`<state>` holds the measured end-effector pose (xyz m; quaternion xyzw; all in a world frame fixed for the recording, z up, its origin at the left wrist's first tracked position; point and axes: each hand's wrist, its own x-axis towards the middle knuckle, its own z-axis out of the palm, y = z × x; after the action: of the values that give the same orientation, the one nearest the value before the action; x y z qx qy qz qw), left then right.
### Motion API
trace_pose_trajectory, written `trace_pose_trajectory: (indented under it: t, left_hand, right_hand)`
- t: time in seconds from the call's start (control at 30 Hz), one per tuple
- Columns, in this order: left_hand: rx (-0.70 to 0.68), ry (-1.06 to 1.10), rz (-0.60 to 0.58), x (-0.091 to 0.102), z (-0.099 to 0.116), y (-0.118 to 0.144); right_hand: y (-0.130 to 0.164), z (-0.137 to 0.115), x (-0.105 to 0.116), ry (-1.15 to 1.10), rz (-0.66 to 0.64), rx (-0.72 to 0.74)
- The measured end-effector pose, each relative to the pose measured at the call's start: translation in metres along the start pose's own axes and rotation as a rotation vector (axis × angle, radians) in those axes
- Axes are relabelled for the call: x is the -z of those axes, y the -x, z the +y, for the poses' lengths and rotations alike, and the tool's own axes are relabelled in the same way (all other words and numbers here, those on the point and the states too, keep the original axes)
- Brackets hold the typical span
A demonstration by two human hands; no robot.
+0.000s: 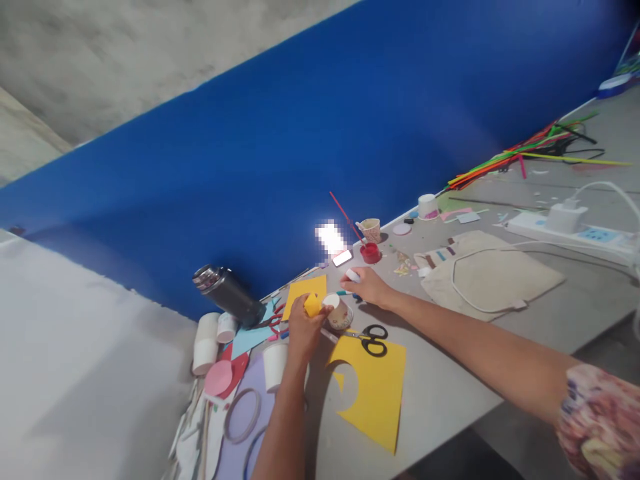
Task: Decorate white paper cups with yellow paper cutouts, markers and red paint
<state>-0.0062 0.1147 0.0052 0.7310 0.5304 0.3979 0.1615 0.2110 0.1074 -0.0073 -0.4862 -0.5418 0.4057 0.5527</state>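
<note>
My left hand [306,327] is closed around a curled piece of yellow paper [313,305], its fingers close beside a patterned paper cup [338,313]. To the right of the cup, my right hand [369,287] pinches a small white object [353,275] whose kind I cannot make out. Black-handled scissors [374,340] lie just in front of the cup, partly over a yellow sheet [377,380] with a round hole cut in it. Another yellow sheet [300,288] lies flat behind my left hand.
A dark thermos [230,297] and white paper cups [205,343] stand at the left. Red paint in a small pot [370,253] holds a thin stick. Further right are a cloth bag [500,273], a power strip [595,235] and colourful pipe cleaners [505,160].
</note>
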Motion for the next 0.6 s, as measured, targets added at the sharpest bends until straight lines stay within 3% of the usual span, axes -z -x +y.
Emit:
trace_pose_trajectory:
  t: [0.3,0.6]
  left_hand:
    - [-0.192,-0.354,-0.224,0.006,0.026,-0.015]
    - [-0.238,-0.402,-0.267,0.010,0.034,-0.010]
  right_hand:
    - [0.006,-0.014,-0.009,-0.303,-0.156,-0.168]
    - [0.001,-0.021,-0.016,-0.431,-0.201,-0.262]
